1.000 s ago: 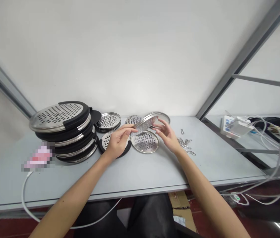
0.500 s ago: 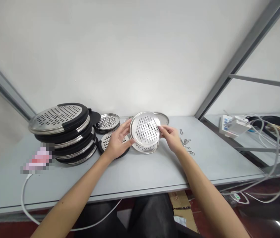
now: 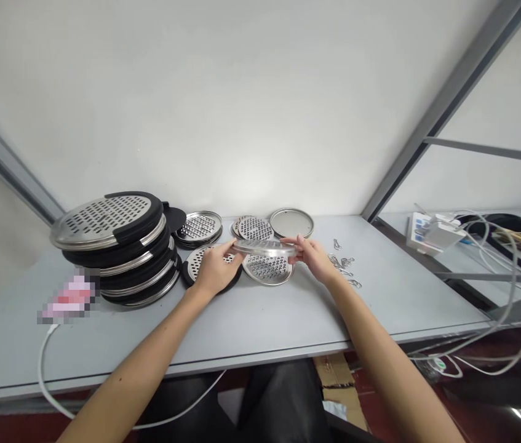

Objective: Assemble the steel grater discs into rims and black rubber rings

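Observation:
A round metal grater disc [image 3: 266,248] is held nearly level above the table, seen almost edge-on. My left hand [image 3: 214,266] grips its left rim and my right hand [image 3: 312,258] its right rim, both closed on it. Underneath lies another round grater plate [image 3: 268,271], partly covered by the held disc. By my left hand a perforated disc with a black rim [image 3: 194,263] rests on the table, partly hidden by that hand. Behind the held disc are loose perforated discs [image 3: 255,228] and a plain round metal ring or lid [image 3: 292,222].
A tall stack of black-rimmed graters [image 3: 117,246] stands at the left, with a smaller pile of metal grater discs [image 3: 200,227] beside it. Small metal clips [image 3: 343,263] lie right of my right hand. A blurred pink object [image 3: 70,299] trails a white cable. A power strip [image 3: 419,232] sits far right.
The grater disc has tipped from facing me to nearly level. Both hands have stayed at its rim, and the discs behind it now show.

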The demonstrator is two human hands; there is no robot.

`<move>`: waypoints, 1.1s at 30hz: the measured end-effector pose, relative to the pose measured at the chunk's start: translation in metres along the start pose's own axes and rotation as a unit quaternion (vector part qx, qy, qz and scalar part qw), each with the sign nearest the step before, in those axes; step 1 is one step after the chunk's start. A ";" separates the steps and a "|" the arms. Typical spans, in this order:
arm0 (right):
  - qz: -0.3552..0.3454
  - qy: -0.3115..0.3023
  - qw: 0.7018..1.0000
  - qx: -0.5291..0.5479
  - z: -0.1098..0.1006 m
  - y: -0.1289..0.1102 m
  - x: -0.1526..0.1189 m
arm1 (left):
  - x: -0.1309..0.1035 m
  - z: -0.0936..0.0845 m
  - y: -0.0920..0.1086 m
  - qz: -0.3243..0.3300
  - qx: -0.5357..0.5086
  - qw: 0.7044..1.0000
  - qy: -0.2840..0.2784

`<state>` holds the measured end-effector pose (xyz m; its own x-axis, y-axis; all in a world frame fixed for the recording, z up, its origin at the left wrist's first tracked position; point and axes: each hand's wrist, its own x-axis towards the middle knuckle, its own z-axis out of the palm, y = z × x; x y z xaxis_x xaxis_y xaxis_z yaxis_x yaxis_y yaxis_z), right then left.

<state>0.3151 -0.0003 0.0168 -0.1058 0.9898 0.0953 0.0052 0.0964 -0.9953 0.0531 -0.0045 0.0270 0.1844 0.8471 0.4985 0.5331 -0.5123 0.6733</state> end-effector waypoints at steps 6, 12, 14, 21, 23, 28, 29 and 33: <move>-0.071 0.014 0.996 -0.045 0.004 -0.002 -0.002 | 0.002 -0.002 0.008 -0.086 -0.050 0.995 -0.009; -0.079 0.075 0.986 -0.123 0.002 -0.002 -0.002 | 0.004 0.000 0.011 -0.149 -0.119 0.980 -0.054; -0.070 0.070 0.988 -0.116 0.001 -0.001 -0.002 | 0.005 -0.001 0.011 -0.175 -0.150 0.972 -0.055; -0.001 0.018 0.999 0.040 -0.001 -0.007 -0.002 | 0.006 -0.001 0.008 -0.214 -0.203 0.953 -0.062; 0.003 0.013 0.998 0.059 -0.001 -0.008 -0.003 | 0.006 0.000 0.006 -0.218 -0.210 0.951 -0.064; 0.001 0.060 0.996 0.059 -0.002 -0.007 0.000 | 0.008 0.003 -0.003 -0.163 -0.243 0.955 -0.049; 0.005 0.069 0.996 0.063 -0.003 -0.006 0.001 | 0.008 0.003 -0.005 -0.146 -0.244 0.957 -0.050; 0.017 0.093 0.993 0.066 -0.006 -0.004 0.005 | 0.006 0.003 -0.004 -0.098 -0.224 0.968 -0.054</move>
<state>0.3201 0.0045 0.0217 0.0786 0.9957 0.0498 -0.1260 0.0595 -0.9902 0.0542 0.0036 0.0256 0.2144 0.9317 0.2932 0.1598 -0.3296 0.9305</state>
